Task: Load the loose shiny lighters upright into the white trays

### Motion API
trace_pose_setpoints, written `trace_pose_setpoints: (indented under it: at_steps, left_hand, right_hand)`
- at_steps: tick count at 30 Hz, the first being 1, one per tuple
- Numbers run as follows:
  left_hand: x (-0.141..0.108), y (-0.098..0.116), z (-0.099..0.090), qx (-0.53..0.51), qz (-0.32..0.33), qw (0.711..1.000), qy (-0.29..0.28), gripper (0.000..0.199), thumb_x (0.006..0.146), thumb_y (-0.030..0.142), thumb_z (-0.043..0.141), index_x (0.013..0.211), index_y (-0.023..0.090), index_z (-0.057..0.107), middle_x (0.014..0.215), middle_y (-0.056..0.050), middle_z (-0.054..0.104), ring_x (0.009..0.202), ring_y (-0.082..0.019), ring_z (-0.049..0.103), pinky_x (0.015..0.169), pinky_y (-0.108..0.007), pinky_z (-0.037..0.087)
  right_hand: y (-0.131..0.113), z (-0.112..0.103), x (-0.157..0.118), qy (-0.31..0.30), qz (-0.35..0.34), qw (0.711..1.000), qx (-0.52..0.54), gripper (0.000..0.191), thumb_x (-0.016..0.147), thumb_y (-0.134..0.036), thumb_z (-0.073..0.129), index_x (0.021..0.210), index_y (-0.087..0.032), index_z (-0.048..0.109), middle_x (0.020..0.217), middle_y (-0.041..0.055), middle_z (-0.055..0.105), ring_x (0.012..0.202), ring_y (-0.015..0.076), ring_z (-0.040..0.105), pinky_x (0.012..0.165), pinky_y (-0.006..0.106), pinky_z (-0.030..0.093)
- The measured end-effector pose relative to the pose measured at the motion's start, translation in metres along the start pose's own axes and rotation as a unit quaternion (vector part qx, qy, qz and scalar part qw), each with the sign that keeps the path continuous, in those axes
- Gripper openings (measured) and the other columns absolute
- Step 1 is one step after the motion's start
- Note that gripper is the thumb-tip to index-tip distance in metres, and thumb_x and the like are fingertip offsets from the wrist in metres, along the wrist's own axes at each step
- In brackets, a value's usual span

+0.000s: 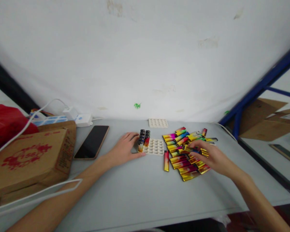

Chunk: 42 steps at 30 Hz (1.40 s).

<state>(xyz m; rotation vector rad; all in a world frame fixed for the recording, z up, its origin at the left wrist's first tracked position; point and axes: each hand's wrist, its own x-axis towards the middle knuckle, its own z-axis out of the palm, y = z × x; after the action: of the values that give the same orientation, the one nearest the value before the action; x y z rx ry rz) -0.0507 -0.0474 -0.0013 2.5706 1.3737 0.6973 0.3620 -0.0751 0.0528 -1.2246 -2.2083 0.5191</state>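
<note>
My left hand (125, 149) grips the left side of a white tray (157, 148) with round holes, its thumb along the near edge and its fingers round the far left side. Two short rows of slim, shiny cases with black tops (141, 141) stand upright in the tray's left columns. To the right lies a loose pile of similar flat, metallic cases (181, 161) in gold, red, pink, green and blue. Over the pile, my right hand (207, 153) has its fingertips closed on a gold case (187, 148). One red and gold case (166, 161) lies between tray and pile.
A second white holed tray (158, 123) lies against the wall. On the left are a black phone (92, 142), a cardboard box (31, 161), a red bag (7, 127) and a white power strip (84, 120). A blue metal frame (238, 120) borders the table's right side.
</note>
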Motion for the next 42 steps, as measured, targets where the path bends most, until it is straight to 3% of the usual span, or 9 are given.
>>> trace_pose_setpoints:
  at_steps: [6,10,15,18,21,27,32,37,42]
  left_hand:
    - [0.0,0.001,-0.001,0.006,-0.005,1.0,-0.006,0.076,0.087,0.07,0.076,0.141,0.017,0.064,0.148,-0.019,0.063,0.138,-0.039,0.057,0.12,-0.054,0.046]
    - [-0.001,0.0,-0.001,0.013,-0.005,1.0,-0.007,0.074,0.088,0.069,0.077,0.139,0.016,0.064,0.148,-0.019,0.063,0.137,-0.038,0.058,0.12,-0.053,0.046]
    - [-0.001,0.001,-0.002,0.019,-0.006,1.0,-0.01,0.072,0.088,0.068,0.076,0.137,0.016,0.065,0.147,-0.019,0.062,0.138,-0.039,0.057,0.119,-0.054,0.047]
    - [-0.001,0.002,-0.003,0.017,-0.006,1.0,-0.01,0.072,0.089,0.068,0.076,0.136,0.015,0.065,0.146,-0.02,0.063,0.138,-0.039,0.057,0.119,-0.055,0.047]
    - [-0.001,0.002,-0.003,0.007,-0.003,1.0,-0.01,0.072,0.088,0.067,0.077,0.137,0.015,0.065,0.147,-0.02,0.062,0.138,-0.039,0.058,0.12,-0.055,0.047]
    - [-0.002,0.0,-0.004,0.005,-0.002,1.0,-0.004,0.073,0.088,0.068,0.078,0.138,0.017,0.064,0.147,-0.019,0.063,0.138,-0.038,0.058,0.119,-0.055,0.048]
    - [-0.002,0.0,-0.003,0.004,-0.001,1.0,-0.006,0.075,0.088,0.069,0.077,0.139,0.015,0.064,0.148,-0.02,0.062,0.138,-0.039,0.057,0.119,-0.056,0.047]
    - [-0.002,-0.001,-0.003,-0.001,0.001,1.0,0.0,0.075,0.086,0.066,0.08,0.14,0.016,0.064,0.146,-0.019,0.063,0.137,-0.039,0.058,0.119,-0.055,0.047]
    - [-0.002,-0.001,-0.004,-0.015,0.007,1.0,0.004,0.072,0.086,0.066,0.08,0.139,0.019,0.065,0.146,-0.017,0.064,0.137,-0.038,0.058,0.119,-0.054,0.048]
  right_hand:
    - [-0.011,0.001,0.034,0.04,0.068,0.966,0.246,0.04,0.094,-0.06,0.073,0.111,-0.025,0.064,0.071,-0.0005,0.068,0.059,0.0181,0.064,0.06,0.032,0.055]
    - [-0.021,0.019,0.066,0.081,0.089,0.946,0.3,0.049,0.089,-0.057,0.081,0.122,-0.023,0.071,0.067,-0.0024,0.066,0.059,0.0153,0.059,0.059,0.029,0.049]
    - [-0.031,0.042,0.106,0.147,0.085,0.853,0.494,0.042,0.074,-0.052,0.094,0.098,-0.022,0.076,0.06,-0.0079,0.052,0.055,0.0089,0.044,0.058,0.025,0.043]
    - [-0.039,0.053,0.116,0.131,0.118,0.814,0.554,0.042,0.071,-0.052,0.096,0.093,-0.021,0.078,0.066,-0.007,0.052,0.059,0.0082,0.045,0.06,0.023,0.044]
    - [-0.045,0.065,0.114,0.083,0.165,0.806,0.562,0.047,0.071,-0.06,0.094,0.087,-0.02,0.075,0.08,-0.0019,0.064,0.071,0.0113,0.058,0.066,0.025,0.05]
    - [-0.045,0.081,0.102,0.011,0.151,0.826,0.543,0.052,0.083,-0.07,0.08,0.096,-0.023,0.063,0.078,-0.002,0.066,0.07,0.017,0.066,0.072,0.032,0.055]
    - [-0.05,0.09,0.098,-0.02,0.099,0.88,0.465,0.048,0.095,-0.073,0.063,0.099,-0.025,0.056,0.068,-0.0094,0.044,0.054,0.0104,0.042,0.054,0.024,0.038]
    - [-0.064,0.099,0.094,0.04,0.057,0.96,0.272,0.052,0.101,-0.069,0.052,0.077,-0.023,0.047,0.067,-0.0059,0.04,0.061,0.0125,0.037,0.056,0.027,0.031]
    - [-0.073,0.101,0.092,0.05,0.036,0.983,0.175,0.054,0.1,-0.062,0.055,0.067,-0.022,0.041,0.062,-0.0049,0.039,0.062,0.0127,0.038,0.059,0.028,0.029]
